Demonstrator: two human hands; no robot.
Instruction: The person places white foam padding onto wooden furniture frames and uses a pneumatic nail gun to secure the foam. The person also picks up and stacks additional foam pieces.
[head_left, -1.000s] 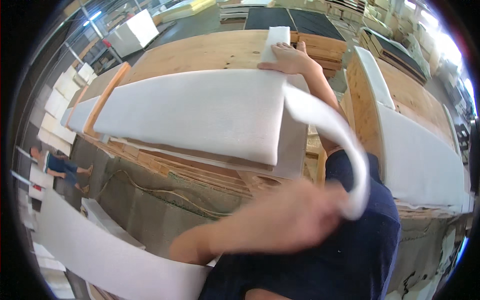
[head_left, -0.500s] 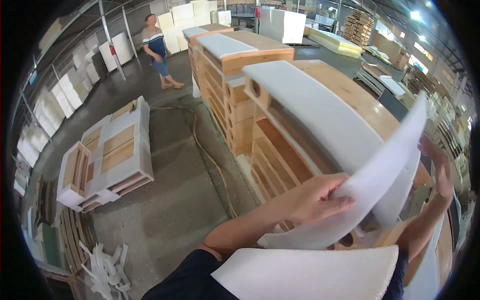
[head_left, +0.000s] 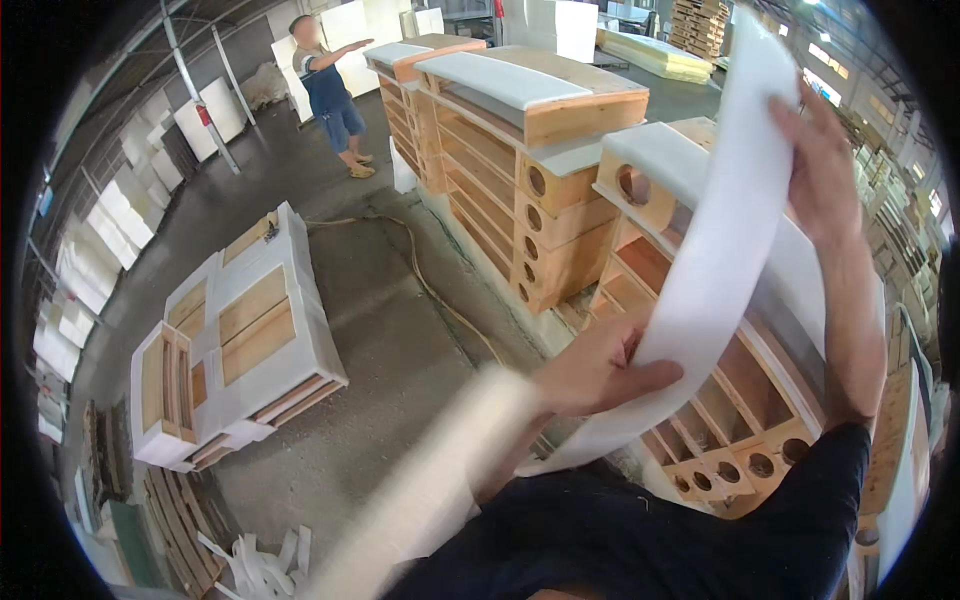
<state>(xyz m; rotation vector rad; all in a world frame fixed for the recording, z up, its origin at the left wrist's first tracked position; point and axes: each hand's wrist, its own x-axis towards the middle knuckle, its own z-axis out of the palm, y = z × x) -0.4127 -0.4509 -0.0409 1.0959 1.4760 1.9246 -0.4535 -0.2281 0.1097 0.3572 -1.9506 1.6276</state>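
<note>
Now; left hand pinches white strip, partly masking wooden frame; right hand touching, grip unclear; person beyond

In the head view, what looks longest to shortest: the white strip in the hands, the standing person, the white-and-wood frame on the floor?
1. White strip, though it's nearest the camera
2. White-and-wood frame
3. Standing person, farthest away

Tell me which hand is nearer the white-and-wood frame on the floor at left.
Left. The left hand is right of the frame, gripping the white strip; the right hand is farther right, higher on the strip.
</note>
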